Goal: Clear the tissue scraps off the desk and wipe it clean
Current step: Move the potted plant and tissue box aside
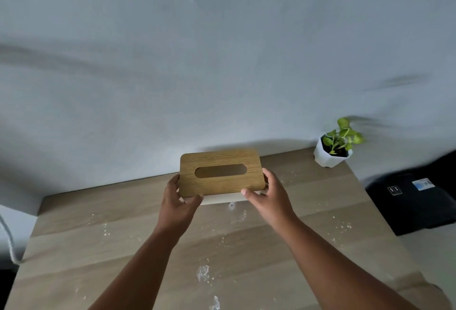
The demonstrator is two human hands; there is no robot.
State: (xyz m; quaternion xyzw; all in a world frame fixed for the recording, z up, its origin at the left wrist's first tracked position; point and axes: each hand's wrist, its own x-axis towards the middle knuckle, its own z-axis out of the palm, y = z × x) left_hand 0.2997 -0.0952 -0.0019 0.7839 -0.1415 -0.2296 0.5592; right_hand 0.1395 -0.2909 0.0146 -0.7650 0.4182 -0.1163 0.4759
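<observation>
Many white tissue scraps (202, 273), wooden desk (74, 235)

Both bare arms reach forward, hands close together and level.

The left hand (179, 197) curls fingers on its outer side with the thumb pointing inward; the right hand (267, 192) mirrors it, each grip clasping one end of what they hold.

Two bare forearms in view, no sleeves on either one. The left hand (178, 200) carries no ring, watch or glove, and the right hand (270, 195) is just as plain, with short nails showing on the thumbs.
</observation>
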